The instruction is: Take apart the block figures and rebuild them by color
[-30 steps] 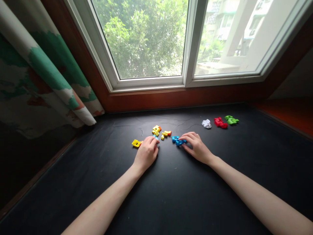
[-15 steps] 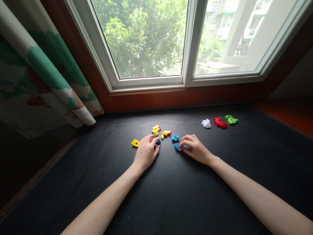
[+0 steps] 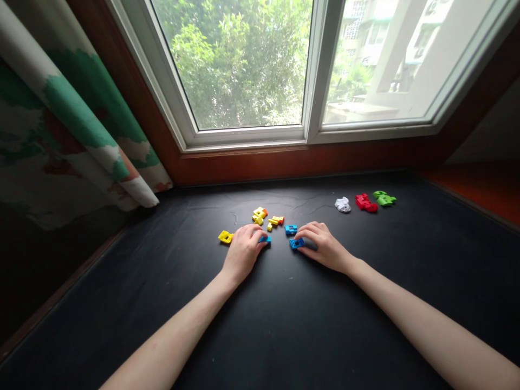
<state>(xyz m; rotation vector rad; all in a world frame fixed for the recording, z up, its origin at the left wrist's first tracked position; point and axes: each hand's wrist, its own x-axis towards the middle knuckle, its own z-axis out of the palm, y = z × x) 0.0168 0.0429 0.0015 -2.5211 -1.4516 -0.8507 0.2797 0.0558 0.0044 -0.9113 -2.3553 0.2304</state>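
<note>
My left hand (image 3: 245,244) rests on the black surface, thumb and fingers closed on a small blue plastic piece (image 3: 265,239) that is partly covered by the fingertips. Opposite it, my right hand (image 3: 325,245) pinches the right edge of another blue plastic block (image 3: 296,244), which has a hole in its middle and lies on the surface. Just beyond that block is a second, similar blue block (image 3: 291,229), close to the right fingertips. A yellow block (image 3: 225,236) lies left of my left hand, its right end near the knuckles. What lies under the left palm is hidden.
Yellow-and-orange pieces (image 3: 259,215) lie beyond my left hand, with a slimmer yellow-orange piece (image 3: 277,220) beside them. Farther back right are white (image 3: 343,205), red (image 3: 366,203) and green pieces (image 3: 384,198). A curtain (image 3: 122,162) hangs at the left; a window frame (image 3: 244,145) borders the back.
A flat light-blue piece now shows at my left fingertips, where a darker blue one showed before. The block at my right hand has turned and lies flatter. Both arms stay nearly in place.
</note>
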